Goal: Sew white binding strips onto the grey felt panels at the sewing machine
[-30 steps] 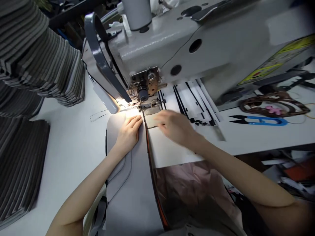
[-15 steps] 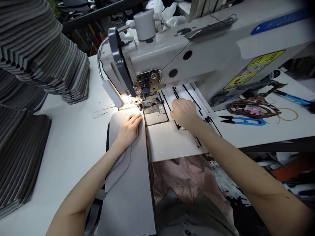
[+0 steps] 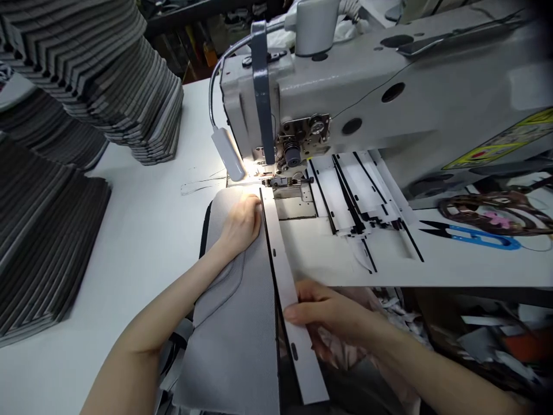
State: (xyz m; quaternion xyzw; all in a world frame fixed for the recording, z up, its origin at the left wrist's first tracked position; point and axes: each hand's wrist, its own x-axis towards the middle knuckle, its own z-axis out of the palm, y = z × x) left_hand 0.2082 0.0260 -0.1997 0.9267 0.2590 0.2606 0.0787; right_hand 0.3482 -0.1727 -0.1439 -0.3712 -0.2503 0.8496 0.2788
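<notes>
My left hand (image 3: 242, 226) lies on the grey fabric panel (image 3: 235, 346), close to the needle area of the sewing machine (image 3: 345, 98); its fingers are together, pressing the cloth near its right edge. Between thumb and fingers, my right hand (image 3: 317, 311) grips a long white strip (image 3: 283, 271) with a black edge and small dark slots. The strip runs along the panel's right edge, its far end by the presser foot (image 3: 279, 182). A lit lamp (image 3: 228, 154) shines on that spot.
Stacks of grey fabric pieces (image 3: 129, 86) stand at the left. More white strips with black edges (image 3: 345, 190) lie under the machine arm. Blue snips (image 3: 475, 236) and a brown patterned hair clip (image 3: 488, 210) sit at the right. The table's front edge (image 3: 432, 286) crosses below.
My right hand has moved from the strips toward me and now holds one strip beside the panel. My left hand stays on the fabric. The view has shifted.
</notes>
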